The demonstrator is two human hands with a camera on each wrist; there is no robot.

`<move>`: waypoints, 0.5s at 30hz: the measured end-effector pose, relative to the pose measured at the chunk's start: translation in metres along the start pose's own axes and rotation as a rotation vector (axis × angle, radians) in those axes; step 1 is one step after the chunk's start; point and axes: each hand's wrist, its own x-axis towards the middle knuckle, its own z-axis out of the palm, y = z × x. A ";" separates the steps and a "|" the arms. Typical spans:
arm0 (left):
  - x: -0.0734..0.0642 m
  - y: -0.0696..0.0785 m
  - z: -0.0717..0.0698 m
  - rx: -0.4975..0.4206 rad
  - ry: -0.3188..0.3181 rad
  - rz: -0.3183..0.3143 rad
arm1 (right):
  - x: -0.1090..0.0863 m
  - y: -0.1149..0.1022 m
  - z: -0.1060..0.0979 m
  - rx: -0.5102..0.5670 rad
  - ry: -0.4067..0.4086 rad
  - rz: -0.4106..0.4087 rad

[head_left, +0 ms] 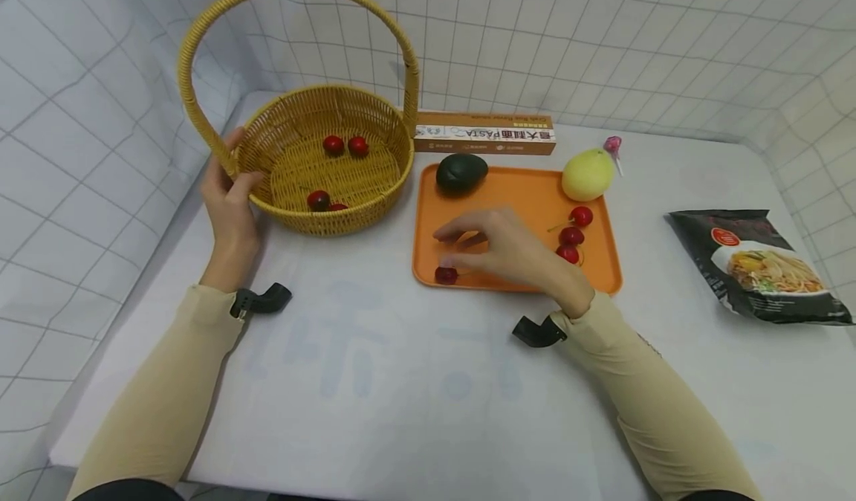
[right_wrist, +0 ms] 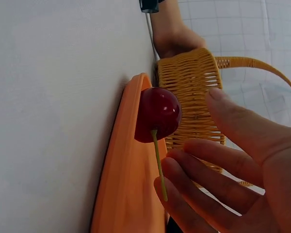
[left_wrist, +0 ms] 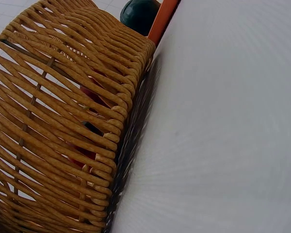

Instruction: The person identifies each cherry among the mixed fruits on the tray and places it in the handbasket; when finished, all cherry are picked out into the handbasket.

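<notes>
My left hand (head_left: 230,207) grips the rim of a yellow wicker basket (head_left: 334,224), thumb over the edge and fingers outside. Several red cherries (head_left: 357,146) lie in the basket. In the left wrist view the woven wall (left_wrist: 53,116) fills the left side; the hand is out of sight there. My right hand (head_left: 508,252) hovers over the orange tray (head_left: 524,180), thumb and fingers parted. Just by its thumb is a dark red cherry (head_left: 446,275) at the tray's near left corner. The right wrist view shows this cherry (right_wrist: 160,109), stem toward the fingers, with a gap between it and the thumb.
On the tray are a dark green avocado (head_left: 461,173), a yellow-green fruit (head_left: 588,175) and three cherries (head_left: 571,236) at the right. Behind it stands a pasta box (head_left: 484,134). A wrapped lollipop (head_left: 611,145) lies beyond the tray; a black noodle packet (head_left: 762,267) lies at the right.
</notes>
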 end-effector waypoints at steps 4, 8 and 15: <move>0.001 0.001 0.000 0.009 -0.007 0.001 | -0.003 0.001 -0.001 -0.015 -0.067 0.041; 0.003 0.003 0.000 0.013 0.000 0.008 | -0.004 0.002 0.001 -0.006 -0.115 0.017; 0.000 0.002 0.000 -0.008 0.014 -0.014 | -0.007 0.012 0.006 0.115 -0.162 -0.033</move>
